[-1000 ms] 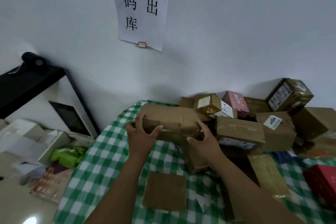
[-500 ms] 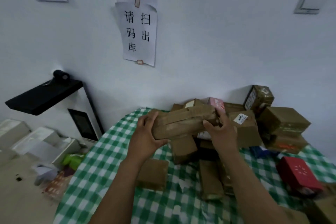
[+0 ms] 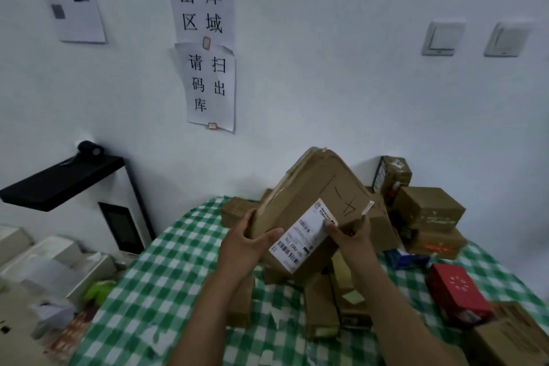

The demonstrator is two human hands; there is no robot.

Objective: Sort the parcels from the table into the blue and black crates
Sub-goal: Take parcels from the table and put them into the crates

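A brown cardboard parcel (image 3: 318, 193) with a white shipping label and black handwriting is held up tilted above the table, label side facing me. My left hand (image 3: 245, 246) grips its lower left edge, thumb on the front. My right hand (image 3: 352, 236) grips its lower right corner, thumb on the label. Behind and under it lies a pile of brown parcels (image 3: 427, 211) on the green checked tablecloth (image 3: 154, 291). No blue or black crate is in view.
A red box (image 3: 456, 294) and a brown box (image 3: 511, 339) lie at the right. A black-topped scanner stand (image 3: 65, 178) with a screen, white boxes (image 3: 50, 258) and a green bag stand left of the table. The white wall behind carries paper signs.
Both hands have lifted the brown parcel off the pile and turned it so the label side faces me. The view has tilted upward.
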